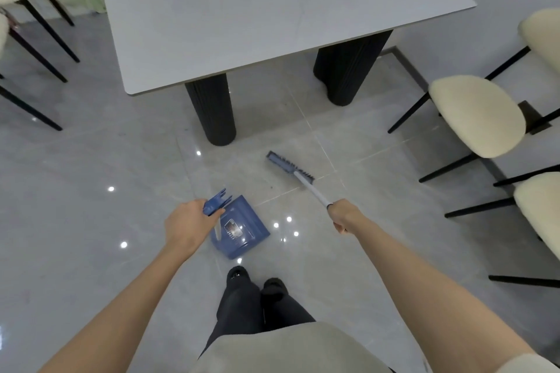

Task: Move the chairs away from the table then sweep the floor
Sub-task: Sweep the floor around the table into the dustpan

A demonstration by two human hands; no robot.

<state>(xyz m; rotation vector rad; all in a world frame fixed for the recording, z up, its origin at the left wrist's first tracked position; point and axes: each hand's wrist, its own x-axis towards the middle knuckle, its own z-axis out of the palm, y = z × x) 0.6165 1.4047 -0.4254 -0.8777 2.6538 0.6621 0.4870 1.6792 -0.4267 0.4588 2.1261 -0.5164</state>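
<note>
Gripping the broom (291, 167) handle in my right hand (344, 216); left hand (186, 225) clasps the blue dustpan (241, 228) handle.

Both arms outstretched, left hand (185, 225) and right hand (344, 216) clenched.

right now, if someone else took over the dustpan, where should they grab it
By the blue clip handle top, where the left hand holds it now. It stands up from the dustpan, whose pan sits low on the floor, so reaching down from above, on its rear side away from the broom head, looks best.
</note>
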